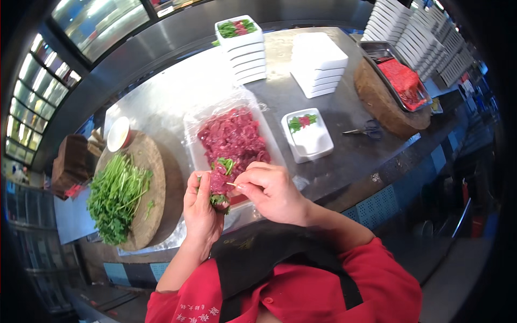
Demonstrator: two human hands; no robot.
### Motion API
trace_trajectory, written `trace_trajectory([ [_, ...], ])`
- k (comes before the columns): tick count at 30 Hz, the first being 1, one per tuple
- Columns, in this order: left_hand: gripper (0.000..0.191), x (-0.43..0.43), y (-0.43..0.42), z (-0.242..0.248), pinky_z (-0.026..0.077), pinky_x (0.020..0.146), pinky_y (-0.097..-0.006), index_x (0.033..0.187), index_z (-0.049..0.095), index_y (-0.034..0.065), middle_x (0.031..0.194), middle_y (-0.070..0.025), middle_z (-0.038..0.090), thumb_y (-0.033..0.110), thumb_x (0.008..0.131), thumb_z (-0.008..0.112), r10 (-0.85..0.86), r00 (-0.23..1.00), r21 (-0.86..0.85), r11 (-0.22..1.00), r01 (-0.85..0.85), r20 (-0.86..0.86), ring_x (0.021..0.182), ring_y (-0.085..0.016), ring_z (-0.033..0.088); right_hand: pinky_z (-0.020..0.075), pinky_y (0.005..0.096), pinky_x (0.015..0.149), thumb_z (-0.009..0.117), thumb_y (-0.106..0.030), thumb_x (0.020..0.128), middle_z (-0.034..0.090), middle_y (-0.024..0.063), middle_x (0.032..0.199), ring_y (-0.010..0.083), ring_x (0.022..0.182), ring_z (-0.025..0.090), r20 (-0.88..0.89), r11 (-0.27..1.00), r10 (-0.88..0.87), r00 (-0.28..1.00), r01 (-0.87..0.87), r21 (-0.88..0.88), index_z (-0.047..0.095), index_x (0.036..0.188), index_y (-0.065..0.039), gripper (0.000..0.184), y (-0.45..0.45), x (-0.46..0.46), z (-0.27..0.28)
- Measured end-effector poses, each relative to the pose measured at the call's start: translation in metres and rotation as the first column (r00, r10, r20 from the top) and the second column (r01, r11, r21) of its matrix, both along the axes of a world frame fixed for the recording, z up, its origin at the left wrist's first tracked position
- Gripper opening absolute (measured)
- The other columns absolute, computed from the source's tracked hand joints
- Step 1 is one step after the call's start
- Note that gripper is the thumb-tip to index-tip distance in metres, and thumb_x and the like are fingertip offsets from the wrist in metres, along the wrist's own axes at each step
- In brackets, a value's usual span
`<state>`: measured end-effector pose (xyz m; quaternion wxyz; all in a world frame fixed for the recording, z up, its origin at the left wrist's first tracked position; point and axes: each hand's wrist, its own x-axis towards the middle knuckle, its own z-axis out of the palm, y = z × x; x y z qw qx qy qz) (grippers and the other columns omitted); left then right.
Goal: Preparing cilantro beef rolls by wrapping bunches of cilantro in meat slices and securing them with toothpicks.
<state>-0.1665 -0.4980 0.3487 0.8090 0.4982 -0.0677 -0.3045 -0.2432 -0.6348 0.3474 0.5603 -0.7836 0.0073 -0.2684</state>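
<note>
My left hand (200, 204) holds a slice of raw red meat (221, 180) wrapped around green herb stems, with leaves showing at both ends. My right hand (274, 194) pinches a thin wooden toothpick (232, 184) whose far end meets the meat. Both hands are over the near end of a plastic-lined tub of raw sliced meat (232, 135). Right of the tub, a white dish (311, 147) contains meat-and-herb rolls (303, 122) along its far side. A bunch of leafy green herbs (117, 198) lies on a round wooden chopping board (155, 194) at the left.
Stacked white dishes (247, 60) stand at the back, the top one holding rolls; another white stack (321, 66) is beside them. Scissors (365, 131) lie at the right, near a thick wooden block (373, 89) bearing a metal tray of red meat (404, 82). A white bowl (118, 135) rests on the left board.
</note>
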Motion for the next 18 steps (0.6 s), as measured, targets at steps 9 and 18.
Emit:
trace_trajectory([
  [9,0.011,-0.015,-0.027,-0.005,0.037,0.044,-0.0181,0.092,0.047,0.0116,0.075,0.0005,0.056,0.019,0.099,0.043,-0.079,0.996,0.107,0.991,0.083,-0.036,0.055,-0.005,0.048,0.0456,0.0295,0.055,0.062,0.005,0.079,0.058,0.0098,0.07,0.0177,0.06,0.057,0.019,0.987,-0.155,0.988,0.154,0.047,0.06,0.08,0.003,0.002,-0.005,-0.019,-0.017],
  [18,0.035,0.029,-0.021,-0.037,0.046,0.082,-0.027,0.124,0.051,0.0001,0.109,-0.0074,0.058,0.022,0.098,0.045,-0.218,0.898,0.333,0.939,0.085,0.383,0.097,-0.015,0.057,0.0374,0.0242,0.047,0.063,-0.007,0.082,0.058,0.0025,0.062,0.0061,0.053,0.048,-0.395,0.724,-0.432,0.811,0.573,0.384,0.063,0.076,0.002,0.011,-0.094,-0.031,-0.099],
])
